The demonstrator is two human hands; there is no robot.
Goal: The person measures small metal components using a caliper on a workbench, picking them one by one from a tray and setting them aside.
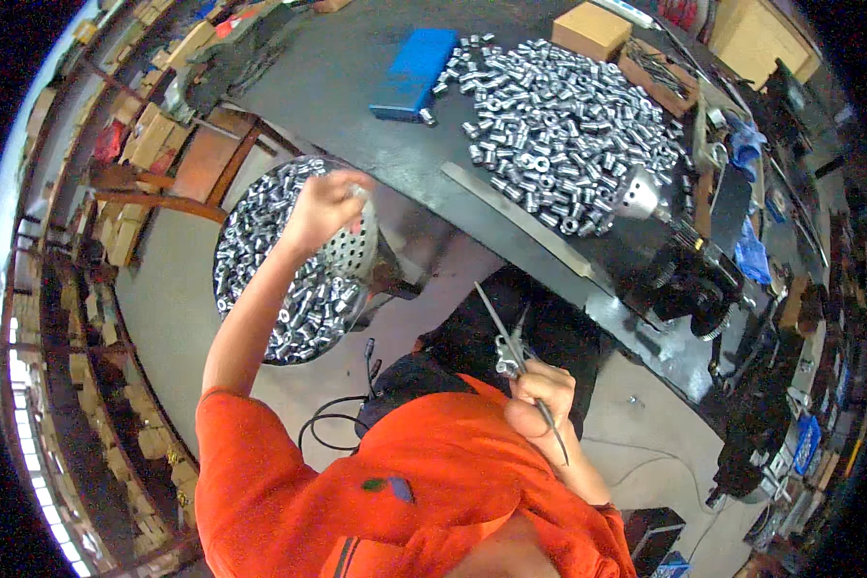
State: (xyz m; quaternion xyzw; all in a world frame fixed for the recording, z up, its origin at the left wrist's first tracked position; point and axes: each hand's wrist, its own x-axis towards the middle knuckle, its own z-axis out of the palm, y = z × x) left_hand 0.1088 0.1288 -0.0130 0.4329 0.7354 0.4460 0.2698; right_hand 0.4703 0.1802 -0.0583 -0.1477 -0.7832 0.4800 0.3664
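Observation:
My left hand [326, 210] is raised over a round perforated metal basket [354, 252] filled with small silvery cylindrical fittings [308, 318]. Its fingers are curled together and a little blurred; a small pale bit shows at the fingertips, too indistinct to name. Close to my body, my right hand [543, 393] is closed round a long, thin, tapered metal file [492, 313], whose point slants up and to the left. A small silvery metal fitting [506, 358] sits at the fingers of that hand, against the file.
A dark workbench [356, 159] carries a large heap of similar fittings [559, 125], a blue box [416, 75], a cardboard box [591, 31] and a metal bar [515, 217] along its near edge. Machine parts [694, 289] stand at right. A wooden chair [217, 159] is beside the basket.

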